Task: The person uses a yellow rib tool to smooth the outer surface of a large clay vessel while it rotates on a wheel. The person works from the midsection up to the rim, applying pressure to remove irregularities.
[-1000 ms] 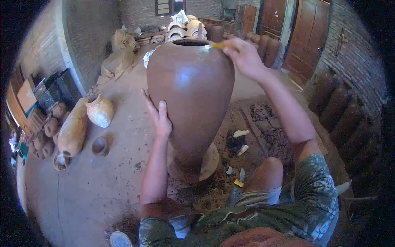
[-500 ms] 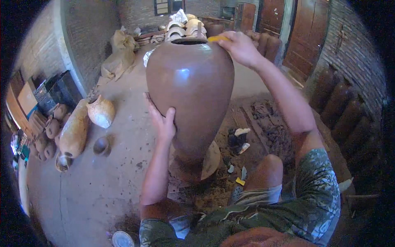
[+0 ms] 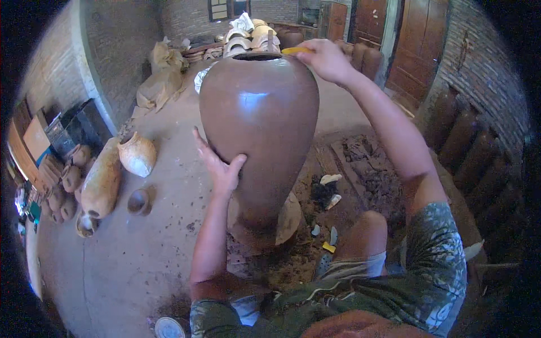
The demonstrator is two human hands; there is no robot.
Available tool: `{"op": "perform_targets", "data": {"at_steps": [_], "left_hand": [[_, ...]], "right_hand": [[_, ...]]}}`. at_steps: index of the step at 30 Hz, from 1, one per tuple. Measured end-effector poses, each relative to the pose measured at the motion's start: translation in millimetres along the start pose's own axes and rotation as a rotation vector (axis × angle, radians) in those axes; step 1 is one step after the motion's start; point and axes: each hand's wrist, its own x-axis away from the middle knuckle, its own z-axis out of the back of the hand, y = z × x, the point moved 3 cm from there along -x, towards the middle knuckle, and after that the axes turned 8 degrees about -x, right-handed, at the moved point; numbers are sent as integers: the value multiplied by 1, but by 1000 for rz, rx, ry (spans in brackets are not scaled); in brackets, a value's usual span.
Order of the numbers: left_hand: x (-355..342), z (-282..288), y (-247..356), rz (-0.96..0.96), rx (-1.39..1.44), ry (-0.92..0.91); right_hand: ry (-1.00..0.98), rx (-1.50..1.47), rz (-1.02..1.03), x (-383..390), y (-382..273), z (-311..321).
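A tall brown clay jar [image 3: 262,112] with a glossy shoulder and dark open mouth stands upright on a round base [image 3: 286,225]. My left hand [image 3: 221,169] lies along its left side, thumb against the wall and fingers spread out. My right hand [image 3: 327,63] is closed on a flat yellow tool [image 3: 292,50] at the right edge of the rim. On the ground beside the jar are dark clay scraps [image 3: 369,163], pale pieces [image 3: 331,178] and a small yellow piece [image 3: 329,247].
Pale pots [image 3: 137,155] and a long vessel [image 3: 100,180] lie at left, near a small bowl [image 3: 138,201]. Stacked curved pieces [image 3: 236,39] and sacks [image 3: 158,93] are behind. Tall brown jars [image 3: 459,135] line the right wall, beside a wooden door [image 3: 411,48].
The yellow tool and my right hand have risen slightly at the rim. My left thumb has shifted down and rightward on the jar, while its fingertips have shifted slightly left.
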Motion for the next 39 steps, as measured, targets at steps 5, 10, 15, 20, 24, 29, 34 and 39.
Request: {"op": "perform_targets", "data": {"at_steps": [5, 10, 15, 20, 24, 29, 34, 39], "left_hand": [[4, -1, -8, -45, -86, 17], [14, -2, 5, 16, -179, 8], [4, 2, 3, -5, -100, 18], [4, -5, -2, 51, -17, -47], [9, -2, 12, 30, -198, -22], [11, -1, 13, 41, -121, 20], [-5, -3, 1, 10, -47, -36], [4, -5, 9, 39, -178, -24]], "right_hand": [[100, -40, 113, 32, -31, -12], [114, -28, 515, 88, -60, -16], [134, 161, 350, 26, -18, 1], [33, 28, 70, 14, -15, -8], [155, 47, 450, 69, -48, -17], [189, 111, 559, 71, -48, 0], [66, 105, 70, 11, -5, 3], [177, 139, 392, 70, -51, -17]]}}
